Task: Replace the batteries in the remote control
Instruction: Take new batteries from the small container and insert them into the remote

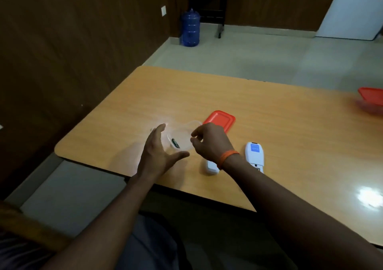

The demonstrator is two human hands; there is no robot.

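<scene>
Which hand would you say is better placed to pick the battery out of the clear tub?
Probably the right hand: its curled fingertips hover at the tub rim above the battery; the left hand is spread beside the tub.

Both my forearms are bare, no sleeves to the elbow. An orange band circles my right wrist; my left wrist carries nothing. Grey trousers cover my lap.

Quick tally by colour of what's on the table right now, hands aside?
Red: 2, the lid by the right hand and a lidded container at the far right edge.
White: 2, the remote and a piece partly hidden under the wrist.
Clear: 1, the tub.
Dark: 1, the battery inside it.
Total: 6
</scene>
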